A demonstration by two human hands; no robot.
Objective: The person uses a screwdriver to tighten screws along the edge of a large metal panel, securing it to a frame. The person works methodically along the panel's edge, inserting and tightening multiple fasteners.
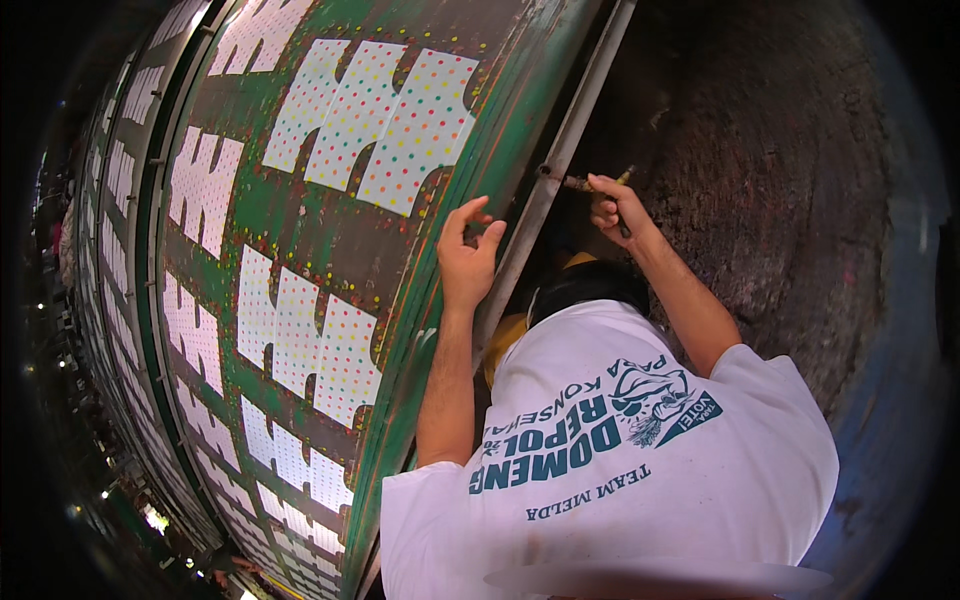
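My right hand is closed around a slim hand tool with a dark shaft and a yellowish end; its exact kind is hard to make out. The tool's tip meets a dark fitting on the metal rail that runs along the table's side. My left hand hovers by the edge of the long green table, fingers loosely bent and thumb apart, holding nothing I can see. White cut fabric panels with coloured dots lie flat in rows on the table, close to that hand.
Small coloured paint dots speckle the green tabletop around the panels. Another long table with white panels runs parallel at the far left. A dark, worn floor stretches to the right of the rail.
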